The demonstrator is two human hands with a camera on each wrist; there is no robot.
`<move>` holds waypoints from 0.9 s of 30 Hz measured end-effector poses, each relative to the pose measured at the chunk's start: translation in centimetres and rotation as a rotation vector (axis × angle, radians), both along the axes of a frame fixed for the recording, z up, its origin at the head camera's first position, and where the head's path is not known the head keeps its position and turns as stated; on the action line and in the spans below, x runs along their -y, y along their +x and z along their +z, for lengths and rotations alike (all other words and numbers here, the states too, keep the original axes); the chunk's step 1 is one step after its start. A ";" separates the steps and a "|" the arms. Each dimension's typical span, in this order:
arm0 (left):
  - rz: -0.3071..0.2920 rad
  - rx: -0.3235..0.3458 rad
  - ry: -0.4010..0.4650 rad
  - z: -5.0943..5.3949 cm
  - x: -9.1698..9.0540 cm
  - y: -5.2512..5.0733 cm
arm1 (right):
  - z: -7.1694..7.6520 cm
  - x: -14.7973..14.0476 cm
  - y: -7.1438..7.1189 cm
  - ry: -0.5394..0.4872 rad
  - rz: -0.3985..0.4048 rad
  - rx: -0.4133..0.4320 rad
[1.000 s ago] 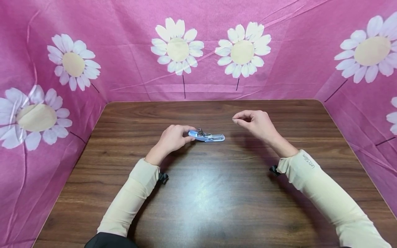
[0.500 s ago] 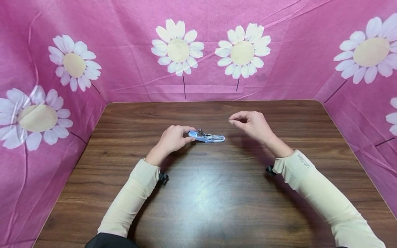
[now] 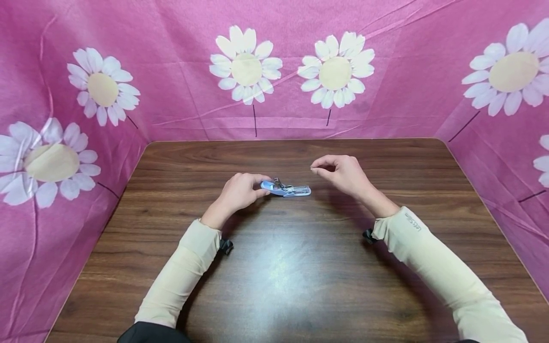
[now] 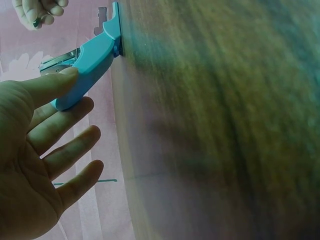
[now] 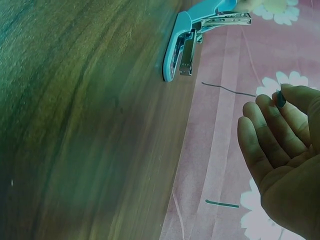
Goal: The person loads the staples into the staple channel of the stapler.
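A light-blue stapler (image 3: 296, 191) is folded open on the table, its metal rail and parts exposed on top. My left hand (image 3: 240, 191) pinches its left end between thumb and fingers. In the left wrist view the thumb lies on the blue body of the stapler (image 4: 92, 62), while the lower fingers spread loosely. To the stapler's right, and apart from it, my right hand (image 3: 345, 174) hovers above the table. Its thumb and forefinger pinch a small dark piece (image 5: 281, 99), seen best in the right wrist view; its kind is too small to tell.
The brown wood-grain table (image 3: 274, 262) reaches back to a pink cloth (image 3: 291, 119) printed with white daisies, which hangs at the back and both sides. A black wrist mount (image 3: 226, 246) sits under the left cuff and another black mount (image 3: 370, 236) under the right.
My right hand has moved left toward the stapler, still pinching the small piece. The left hand and the stapler have stayed in place.
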State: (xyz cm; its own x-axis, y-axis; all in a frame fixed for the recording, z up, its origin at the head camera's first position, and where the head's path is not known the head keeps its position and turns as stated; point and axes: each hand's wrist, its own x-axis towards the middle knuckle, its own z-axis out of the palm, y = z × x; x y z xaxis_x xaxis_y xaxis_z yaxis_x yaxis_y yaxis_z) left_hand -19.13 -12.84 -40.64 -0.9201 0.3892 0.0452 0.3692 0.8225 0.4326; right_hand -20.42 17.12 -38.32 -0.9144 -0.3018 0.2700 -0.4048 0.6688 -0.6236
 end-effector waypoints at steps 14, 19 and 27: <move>-0.002 0.001 0.006 0.0 0.0 0.0 | -0.3 0.8 0.0 0.002 0.023 0.000; -0.001 -0.001 0.002 0.0 0.0 0.0 | -0.4 1.2 0.0 0.000 0.033 0.008; -0.001 0.008 -0.003 0.0 0.0 -0.1 | -0.6 1.6 -0.1 0.000 0.041 0.019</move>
